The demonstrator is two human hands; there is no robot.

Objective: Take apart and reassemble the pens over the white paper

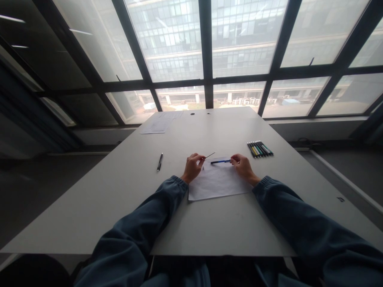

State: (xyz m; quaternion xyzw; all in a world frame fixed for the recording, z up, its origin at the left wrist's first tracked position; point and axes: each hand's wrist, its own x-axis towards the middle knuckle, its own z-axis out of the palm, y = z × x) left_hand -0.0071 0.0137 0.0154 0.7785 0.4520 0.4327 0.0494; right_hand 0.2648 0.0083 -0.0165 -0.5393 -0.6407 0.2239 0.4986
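Note:
Between the thumb and fingertips of my left hand (194, 166) is a thin dark pen refill (210, 154), its far end pointing up and to the right. My right hand (241, 166) pinches one end of a blue pen barrel (220, 162), which points left over the paper. The refill and the barrel are apart. Under both hands lies a white sheet of paper (218, 185). A tiny dark piece (203, 168) sits by my left fingers, too small to name.
On the white table (119, 207), a black pen (160, 162) lies to the left. Several pens (260, 149) lie side by side at the right. More papers (157, 123) rest at the far left, near the windows. A small dark mark (340, 199) shows near the right edge.

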